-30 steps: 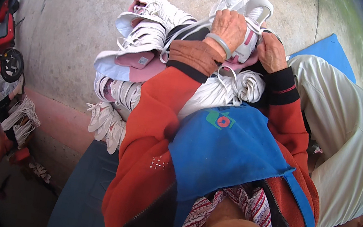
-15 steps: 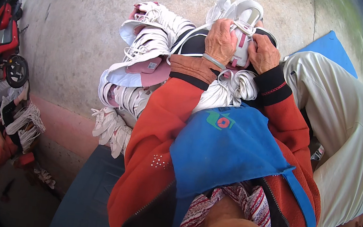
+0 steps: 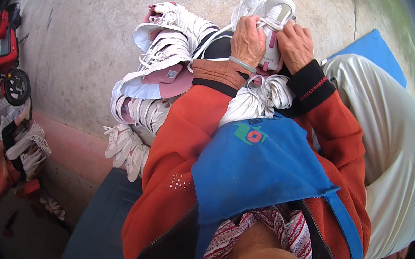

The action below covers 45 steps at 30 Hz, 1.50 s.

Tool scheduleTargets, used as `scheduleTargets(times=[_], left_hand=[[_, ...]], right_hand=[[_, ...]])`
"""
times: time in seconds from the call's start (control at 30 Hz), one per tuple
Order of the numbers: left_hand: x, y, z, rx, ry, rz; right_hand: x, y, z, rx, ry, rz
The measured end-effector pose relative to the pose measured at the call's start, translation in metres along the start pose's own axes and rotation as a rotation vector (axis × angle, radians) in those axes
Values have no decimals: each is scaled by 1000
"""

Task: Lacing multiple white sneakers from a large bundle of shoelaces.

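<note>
A white and grey shoe upper [image 3: 277,11] with a tongue marked by a pink stripe lies over my lap, its toe pointing away, with a second pale upper [image 3: 248,4] beside it. My left hand [image 3: 249,40] is closed at the left edge of the upper, by the white shoelace [image 3: 270,24] across it. At the right edge, my right hand [image 3: 295,46] has its fingers bent inward, and what is between the fingertips is hidden. Nearer my body lies a bundle of white laces [image 3: 274,92].
Several pink and white uppers wrapped in laces [image 3: 160,74] are stacked at left. A blue apron [image 3: 260,162] covers my front. Someone's pale-trousered leg [image 3: 387,141] is close on the right, beside a blue panel [image 3: 375,52]. A red scooter [image 3: 7,53] stands far left, near another person holding laces [image 3: 29,144].
My right hand has moved up and slightly left along the edge of the upper. My left hand has shifted a little up and left, and the whole view has shifted slightly.
</note>
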<state>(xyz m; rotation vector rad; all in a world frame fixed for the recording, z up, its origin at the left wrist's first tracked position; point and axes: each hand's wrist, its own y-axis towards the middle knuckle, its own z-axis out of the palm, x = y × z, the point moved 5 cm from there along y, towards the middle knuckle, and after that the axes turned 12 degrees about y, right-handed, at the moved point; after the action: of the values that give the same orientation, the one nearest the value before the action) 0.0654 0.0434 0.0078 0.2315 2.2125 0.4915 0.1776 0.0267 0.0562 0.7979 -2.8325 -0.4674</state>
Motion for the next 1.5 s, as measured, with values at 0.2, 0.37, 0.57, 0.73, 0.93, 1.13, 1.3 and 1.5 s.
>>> scheduleTargets(times=[0.2, 0.37, 0.57, 0.73, 0.93, 1.13, 1.3, 1.5], left_hand=[[8, -5, -7, 15, -46, -8], [10, 6, -2, 91, -22, -8], [25, 13, 1, 171, -97, -94], [30, 17, -1, 290, -101, -166], [26, 13, -8, 235, -109, -132], [16, -4, -44, 894, -695, -614], [-16, -33, 9, 898, -1517, -1144], [-107, -17, -87, 907, -1003, -93]], right_hand=[[76, 25, -65, 39, 1206, 198], [20, -6, 13, -107, 780, 556], [10, 0, 26, -116, 577, 543], [21, 6, 29, -63, 371, 472], [8, 15, 34, 44, 346, 342], [44, 18, -48, 321, 1447, 513], [177, 11, -120, 759, 2165, -588], [32, -31, -109, 666, 1693, 149]])
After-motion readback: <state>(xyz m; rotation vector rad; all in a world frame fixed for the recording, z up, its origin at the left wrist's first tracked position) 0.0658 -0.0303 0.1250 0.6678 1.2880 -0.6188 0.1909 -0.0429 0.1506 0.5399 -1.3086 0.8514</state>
